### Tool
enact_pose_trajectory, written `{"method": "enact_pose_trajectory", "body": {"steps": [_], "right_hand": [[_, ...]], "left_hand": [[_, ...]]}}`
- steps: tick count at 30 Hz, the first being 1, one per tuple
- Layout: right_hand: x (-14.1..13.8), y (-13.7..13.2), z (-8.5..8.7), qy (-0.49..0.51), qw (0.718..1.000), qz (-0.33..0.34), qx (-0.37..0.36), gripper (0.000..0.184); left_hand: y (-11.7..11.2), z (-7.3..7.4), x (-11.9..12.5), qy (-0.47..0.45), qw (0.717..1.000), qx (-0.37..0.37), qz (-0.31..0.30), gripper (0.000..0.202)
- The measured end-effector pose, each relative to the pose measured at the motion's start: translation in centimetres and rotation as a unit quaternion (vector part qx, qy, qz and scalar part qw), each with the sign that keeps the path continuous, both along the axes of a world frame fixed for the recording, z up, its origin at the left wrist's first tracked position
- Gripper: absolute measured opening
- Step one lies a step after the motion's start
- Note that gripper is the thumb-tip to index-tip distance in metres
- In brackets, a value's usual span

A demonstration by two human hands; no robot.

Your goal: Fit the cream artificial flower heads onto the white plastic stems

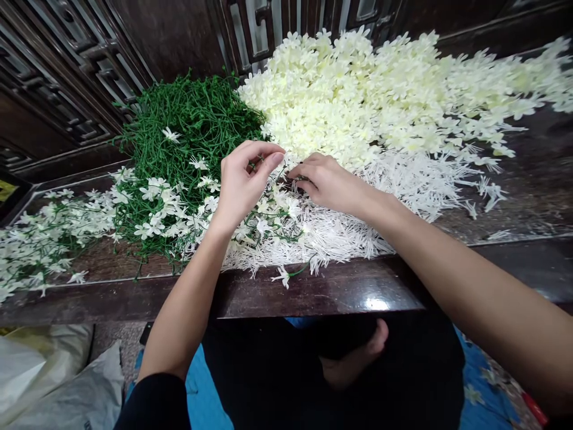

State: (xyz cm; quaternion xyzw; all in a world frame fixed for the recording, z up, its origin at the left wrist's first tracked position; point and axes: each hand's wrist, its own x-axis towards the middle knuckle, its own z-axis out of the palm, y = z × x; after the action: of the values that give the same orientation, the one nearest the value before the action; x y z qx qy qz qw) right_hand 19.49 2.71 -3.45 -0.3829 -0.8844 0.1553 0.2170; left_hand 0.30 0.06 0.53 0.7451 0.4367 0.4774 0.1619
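My left hand (248,176) is closed in a pinch, thumb against forefinger, above the front of the pile; whatever lies between the fingertips is too small to make out. Just to its right, my right hand (324,179) has its fingers curled down at the edge of the white stamen pieces (403,179), and its fingertips are partly hidden. Under and between the hands lie white artificial flowers on green stems (273,221). Behind my left hand is a heap of green plastic stems (192,119). Pale yellow-white petal pieces (340,101) are piled behind my right hand.
Everything lies on a dark wooden bench (523,203) with a carved back (179,36). Assembled flowers (54,239) spread along its left end. One flower (283,276) hangs over the front edge. Pale sacks (67,382) stand on the floor at lower left.
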Motion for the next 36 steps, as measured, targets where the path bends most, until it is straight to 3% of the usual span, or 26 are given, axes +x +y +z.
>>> {"method": "enact_pose_trajectory", "body": {"steps": [8,36], "right_hand": [[0.23,0.48,-0.07,-0.049,0.998,-0.012,0.036,0.039],[0.04,-0.32,0.72,-0.059,0.996,-0.050,0.036,0.042]], "left_hand": [[-0.19,0.31,0.17,-0.037,0.997,-0.066,-0.005,0.008],[-0.27,0.43,0.19,-0.030,0.996,-0.081,-0.015,0.008]]}}
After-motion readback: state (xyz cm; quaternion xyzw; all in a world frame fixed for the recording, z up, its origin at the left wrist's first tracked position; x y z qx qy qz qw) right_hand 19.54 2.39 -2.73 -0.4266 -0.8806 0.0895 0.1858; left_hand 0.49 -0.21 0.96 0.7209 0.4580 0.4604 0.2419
